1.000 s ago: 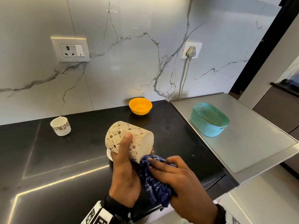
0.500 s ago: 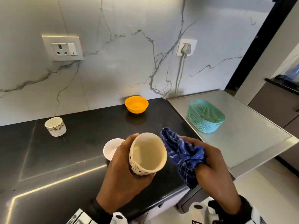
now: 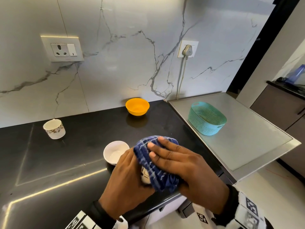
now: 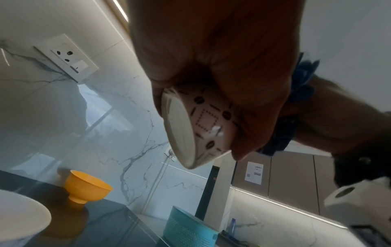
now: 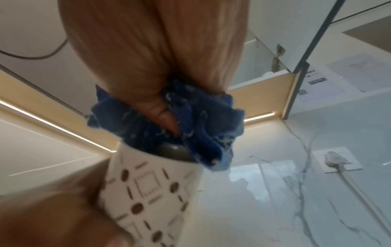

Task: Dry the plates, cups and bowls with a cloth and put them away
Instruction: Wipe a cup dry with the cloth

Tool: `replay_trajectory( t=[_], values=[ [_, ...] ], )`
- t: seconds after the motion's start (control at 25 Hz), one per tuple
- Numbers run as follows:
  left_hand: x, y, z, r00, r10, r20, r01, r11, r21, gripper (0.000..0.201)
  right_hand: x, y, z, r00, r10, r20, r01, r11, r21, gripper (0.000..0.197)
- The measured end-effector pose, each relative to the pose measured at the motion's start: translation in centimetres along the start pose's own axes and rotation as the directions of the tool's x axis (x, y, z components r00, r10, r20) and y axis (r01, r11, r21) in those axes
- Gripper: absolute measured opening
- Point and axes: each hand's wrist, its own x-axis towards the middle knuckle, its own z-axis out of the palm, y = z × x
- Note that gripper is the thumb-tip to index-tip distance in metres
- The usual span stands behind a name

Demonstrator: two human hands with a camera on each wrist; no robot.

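My left hand [image 3: 128,176] grips a cream cup with a brown bean pattern [image 4: 211,120] around its side, held above the front of the black counter [image 3: 57,162]. In the head view only a sliver of the cup [image 3: 145,175] shows between my hands. My right hand [image 3: 173,156] holds a blue checked cloth [image 3: 153,162] draped over the cup's mouth, fingers lying over the outside. In the right wrist view my thumb pushes the cloth [image 5: 201,133] down into the cup [image 5: 152,192].
A small white bowl [image 3: 115,152] sits on the counter just left of my hands. A floral white cup [image 3: 54,128] stands far left and an orange bowl [image 3: 137,106] by the marble wall. A teal mesh basket [image 3: 207,119] rests on the steel surface [image 3: 247,138] at right.
The cup was turned from base-out to mouth towards me. My right hand then swung the cloth from under the cup, out to the right, and onto the mouth, thumb pushing in.
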Motion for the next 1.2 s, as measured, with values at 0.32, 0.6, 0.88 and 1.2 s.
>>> replay_trajectory(
  t=[0.32,0.6,0.88,1.2],
  values=[
    [-0.3,-0.5,0.6,0.992,-0.064,-0.107,0.081,0.984,0.159,0.091,-1.7,-1.1,0.9,0.926,0.374,-0.048,-0.374,0.927,0.009,0.065],
    [-0.3,-0.8,2.2,0.988,-0.004,-0.155,0.064,0.92,0.386,0.096,-1.8,-4.3,1.0,0.765,0.633,0.122,-0.644,0.755,0.121,0.06],
    [-0.2,-3.3,1.1,0.978,0.017,-0.208,0.054,0.942,0.332,0.1,-2.6,-3.9,-1.6,0.595,0.802,0.05,-0.423,0.259,0.868,0.063],
    [-2.2,-4.1,3.4,0.968,-0.209,-0.139,0.201,0.977,-0.072,0.09,-4.6,-1.0,1.9,0.497,0.867,-0.036,-0.261,0.189,0.947,0.04]
  ],
)
